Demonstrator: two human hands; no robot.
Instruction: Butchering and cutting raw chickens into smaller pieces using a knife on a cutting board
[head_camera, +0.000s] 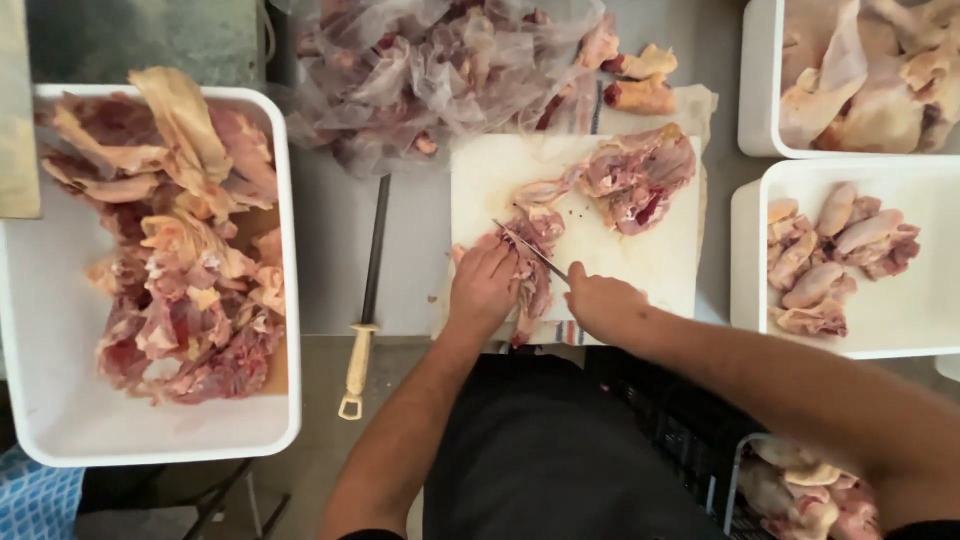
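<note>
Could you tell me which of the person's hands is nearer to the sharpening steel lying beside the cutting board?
The left hand is nearer: it presses chicken at the cutting board's left edge, just right of the sharpening steel. The right hand, gripping the knife, sits farther right.

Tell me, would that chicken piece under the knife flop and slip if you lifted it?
Probably floppy: the chicken piece lies limp and spread on the cutting board. Likely slippery too, since its surface looks wet; the left hand presses it down while the right hand works the knife.
</note>
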